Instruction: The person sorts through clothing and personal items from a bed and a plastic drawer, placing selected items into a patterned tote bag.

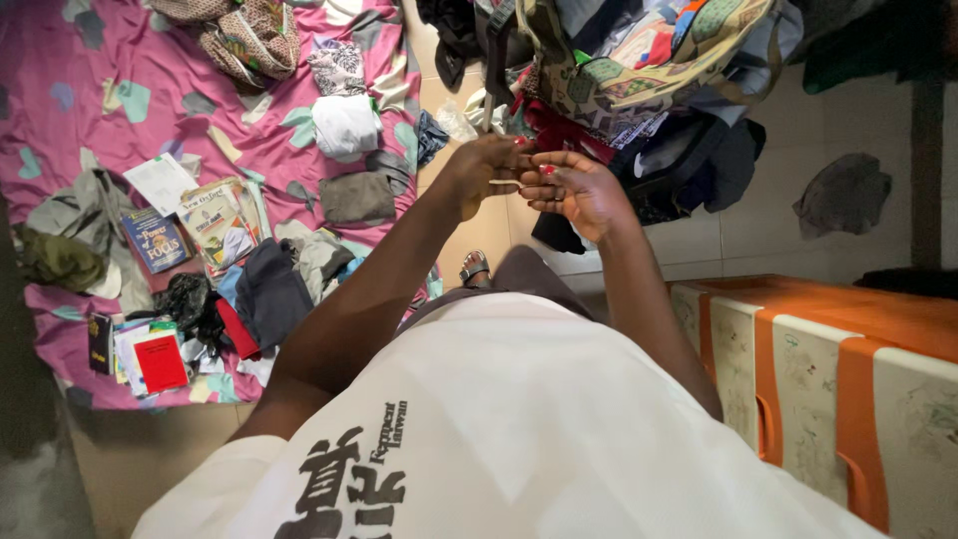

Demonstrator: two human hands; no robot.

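My left hand (pixel 481 170) and my right hand (pixel 577 190) meet in front of me, fingertips touching. Between them they pinch a small thin pale object (pixel 505 182); what it is I cannot tell. The nails on both hands are painted red. Both forearms reach out from a white printed shirt (pixel 519 429) at the bottom of the view. Just beyond the hands lies a heap of clothes and patterned bags (pixel 639 60).
A pink patterned sheet (pixel 120 110) covers the floor at left, strewn with folded clothes (pixel 346 125), books (pixel 155 240) and papers. An orange and cream plastic drawer unit (pixel 828 379) stands at the right. A sandalled foot (pixel 474 268) shows below the hands.
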